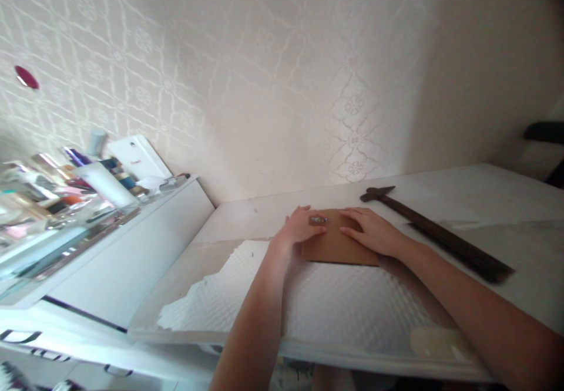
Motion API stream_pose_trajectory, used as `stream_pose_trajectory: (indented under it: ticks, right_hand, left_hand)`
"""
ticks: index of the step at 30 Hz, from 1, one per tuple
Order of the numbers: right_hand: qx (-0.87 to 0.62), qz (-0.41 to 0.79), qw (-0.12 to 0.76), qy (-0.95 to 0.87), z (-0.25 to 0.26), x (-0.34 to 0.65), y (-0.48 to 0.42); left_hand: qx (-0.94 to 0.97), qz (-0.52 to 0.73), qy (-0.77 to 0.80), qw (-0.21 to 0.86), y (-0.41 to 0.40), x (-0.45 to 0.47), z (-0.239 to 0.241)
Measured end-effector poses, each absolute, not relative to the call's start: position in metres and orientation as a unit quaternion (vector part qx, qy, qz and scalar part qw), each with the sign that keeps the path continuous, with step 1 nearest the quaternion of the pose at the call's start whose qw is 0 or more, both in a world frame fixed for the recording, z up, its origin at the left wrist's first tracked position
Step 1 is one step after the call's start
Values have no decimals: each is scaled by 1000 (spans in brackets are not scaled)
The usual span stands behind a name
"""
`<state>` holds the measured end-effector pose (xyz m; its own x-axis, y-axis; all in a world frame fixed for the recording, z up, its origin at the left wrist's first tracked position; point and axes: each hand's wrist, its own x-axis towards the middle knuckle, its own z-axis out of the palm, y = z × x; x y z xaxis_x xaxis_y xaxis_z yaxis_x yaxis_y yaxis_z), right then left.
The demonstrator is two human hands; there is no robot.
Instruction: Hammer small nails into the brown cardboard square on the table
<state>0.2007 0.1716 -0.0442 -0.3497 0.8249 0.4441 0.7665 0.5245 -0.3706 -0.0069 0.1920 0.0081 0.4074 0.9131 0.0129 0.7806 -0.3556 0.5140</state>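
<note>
A flat brown board (341, 250) lies on a sheet of white, dimpled paper (343, 303) on the tabletop. My left hand (302, 226) grips its left side, thumb on top and fingers reaching past the far left corner. By that thumb a small, speckled silvery patch (319, 220) shows on the board; its kind is too small to make out. My right hand (374, 232) holds the right side, thumb over the face and fingers stretched along the far edge. To the right of it rests a hammer (423, 223) with a dark head and handle.
At the left stands a white cabinet (136, 256), its top crowded with bottles, tubes and a white box (140, 159). A patterned wall (273, 86) rises behind the white table (462, 194). Something black (544, 132) juts in at the far right.
</note>
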Motion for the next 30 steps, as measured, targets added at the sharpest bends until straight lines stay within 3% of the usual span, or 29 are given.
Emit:
stream_pose_trajectory:
  ticks: [30]
  right_hand:
    - [-474, 49, 314, -821, -46, 202, 174]
  left_hand:
    - [822, 169, 498, 219, 193, -9, 6]
